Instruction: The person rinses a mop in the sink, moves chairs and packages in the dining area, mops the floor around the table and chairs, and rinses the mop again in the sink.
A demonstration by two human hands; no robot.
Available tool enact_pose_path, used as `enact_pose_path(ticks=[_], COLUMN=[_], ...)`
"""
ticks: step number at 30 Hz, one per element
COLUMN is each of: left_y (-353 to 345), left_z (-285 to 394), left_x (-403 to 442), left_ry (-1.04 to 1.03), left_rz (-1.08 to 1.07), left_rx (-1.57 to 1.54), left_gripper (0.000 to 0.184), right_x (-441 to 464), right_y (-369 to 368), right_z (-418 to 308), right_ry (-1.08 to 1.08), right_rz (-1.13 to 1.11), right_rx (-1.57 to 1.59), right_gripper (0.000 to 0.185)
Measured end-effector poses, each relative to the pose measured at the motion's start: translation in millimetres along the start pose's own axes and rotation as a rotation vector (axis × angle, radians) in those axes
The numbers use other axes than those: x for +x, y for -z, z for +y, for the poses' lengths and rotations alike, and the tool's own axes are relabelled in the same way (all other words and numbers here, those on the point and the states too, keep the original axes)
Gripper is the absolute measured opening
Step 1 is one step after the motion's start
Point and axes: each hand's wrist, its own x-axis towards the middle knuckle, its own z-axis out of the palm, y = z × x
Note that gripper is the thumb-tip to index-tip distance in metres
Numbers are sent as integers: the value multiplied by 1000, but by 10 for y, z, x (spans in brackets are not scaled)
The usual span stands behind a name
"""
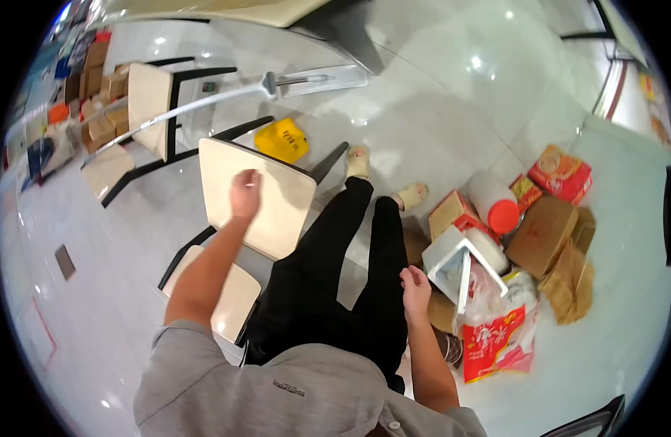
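Above the cream seat of a chair (277, 200) is my left hand (246, 195), its fingers curled together. A tiny pale spot shows at the fingers, too small to name. My right hand (416, 293) hangs beside my black-trousered thigh with loosely closed fingers, and nothing shows in them. Just right of it a white foam box (439, 264) stands tilted among packages. A red and white plastic bag (493, 342) lies below the box. Farther up are a white jar with a red lid (504, 216) and a brown cardboard box (543, 237).
A yellow bag (281, 140) lies on the tiled floor behind the chair. A long-handled flat mop (266, 86) stretches across the upper left near another chair (147, 109). Cardboard boxes (95, 135) are piled at far left. Red packages (561, 173) sit at right.
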Motion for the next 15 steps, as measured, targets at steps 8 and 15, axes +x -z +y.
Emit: enact_pose_path(ticks=[8, 15], left_y=[1063, 192], left_z=[-1758, -2464], left_x=[620, 1455], left_ry=[408, 758], left_rz=[191, 324], left_rx=[252, 193], left_gripper=[52, 75], right_x=[305, 1232], right_y=[-1022, -3233], right_z=[-943, -1521], right_ry=[222, 444], right_rz=[-220, -401], right_rx=[-467, -930], right_gripper=[33, 41])
